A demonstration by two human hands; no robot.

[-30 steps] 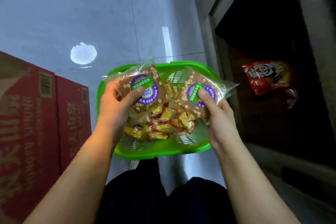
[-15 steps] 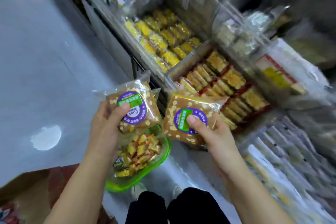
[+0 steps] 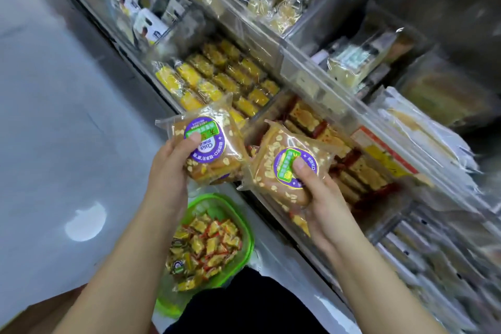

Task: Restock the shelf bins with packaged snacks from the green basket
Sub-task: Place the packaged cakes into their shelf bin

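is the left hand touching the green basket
Apart. The head view shows the left hand gripping a cake packet held up above the green basket, which sits on the floor below.

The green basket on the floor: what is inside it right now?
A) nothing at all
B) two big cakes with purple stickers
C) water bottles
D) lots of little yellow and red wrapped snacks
D: the green basket is full of small yellow and red wrapped snacks, while the two purple-sticker cake packs are up in the left hand and right hand, not in it.
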